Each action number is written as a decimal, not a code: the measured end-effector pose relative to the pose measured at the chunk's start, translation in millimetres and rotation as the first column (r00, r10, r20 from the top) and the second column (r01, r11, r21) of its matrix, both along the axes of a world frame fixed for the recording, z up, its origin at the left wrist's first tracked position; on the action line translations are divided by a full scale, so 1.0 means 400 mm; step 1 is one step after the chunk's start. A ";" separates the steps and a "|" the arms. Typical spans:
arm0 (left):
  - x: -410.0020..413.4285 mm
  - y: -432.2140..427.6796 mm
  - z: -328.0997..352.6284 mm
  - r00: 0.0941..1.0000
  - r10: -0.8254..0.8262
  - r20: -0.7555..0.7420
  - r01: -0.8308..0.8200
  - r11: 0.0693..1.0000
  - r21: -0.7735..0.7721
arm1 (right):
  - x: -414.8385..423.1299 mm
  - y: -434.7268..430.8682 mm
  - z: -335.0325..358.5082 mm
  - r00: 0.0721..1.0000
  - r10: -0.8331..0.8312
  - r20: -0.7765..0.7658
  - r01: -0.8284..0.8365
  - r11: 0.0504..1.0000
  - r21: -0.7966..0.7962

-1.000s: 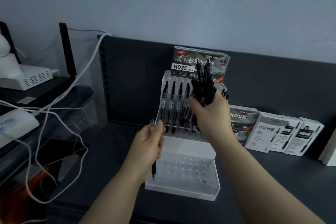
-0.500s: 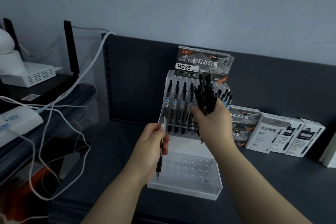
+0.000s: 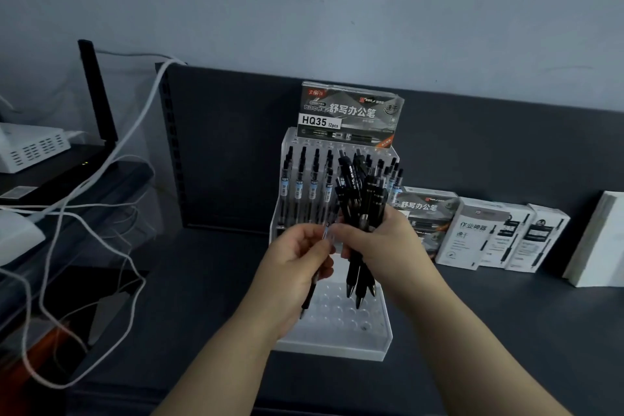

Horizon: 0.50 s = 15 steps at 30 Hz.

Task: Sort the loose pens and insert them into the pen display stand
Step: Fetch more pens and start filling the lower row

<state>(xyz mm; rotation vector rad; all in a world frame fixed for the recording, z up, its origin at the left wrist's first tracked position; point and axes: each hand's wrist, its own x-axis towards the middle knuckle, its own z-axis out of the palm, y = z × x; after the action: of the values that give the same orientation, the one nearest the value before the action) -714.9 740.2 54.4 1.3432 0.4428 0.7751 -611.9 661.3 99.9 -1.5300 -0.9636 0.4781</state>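
Both hands have closed together since 1.0 s ago: the right hand (image 3: 385, 240) has dropped from the upper rows to meet the left hand (image 3: 297, 260). Left fingers pinch 1 pen (image 3: 310, 294), tip down, over the front tier of the pen display stand (image 3: 337, 349). Right fingers wrap a bundle of black pens (image 3: 358, 192), tips down. Front holes (image 3: 341, 314) look unfilled; back rows (image 3: 299, 186) hold pens. Judgement: sorting in progress, insertion pending.

Left hand (image 3: 300, 260) gripping one pen (image 3: 309, 294) and right hand (image 3: 381, 243) clutching a bundle (image 3: 358, 192) hang over the stand's (image 3: 337, 349) open front holes; standing pens (image 3: 314, 186) fill its back rows, boxes (image 3: 479, 233) crowd the right, cables (image 3: 147, 101) the left.
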 end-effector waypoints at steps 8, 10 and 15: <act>0.013 -0.007 -0.002 0.998 -0.055 -0.021 0.053 0.997 -0.062 | 0.038 -0.017 0.015 0.998 -0.035 -0.054 0.039 0.997 0.071; 0.023 -0.007 -0.002 0.999 0.010 -0.037 -0.011 0.999 -0.038 | 0.036 -0.014 0.009 0.997 -0.065 -0.038 0.068 0.995 0.069; 0.044 -0.015 -0.001 0.984 0.164 -0.070 -0.155 0.981 0.121 | 0.035 0.003 0.004 0.989 -0.142 0.043 0.140 0.990 0.035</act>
<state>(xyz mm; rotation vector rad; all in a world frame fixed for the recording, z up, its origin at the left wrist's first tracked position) -697.4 734.2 53.8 1.4623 0.5821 0.8928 -597.8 662.3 101.3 -1.5738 -0.8862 0.3278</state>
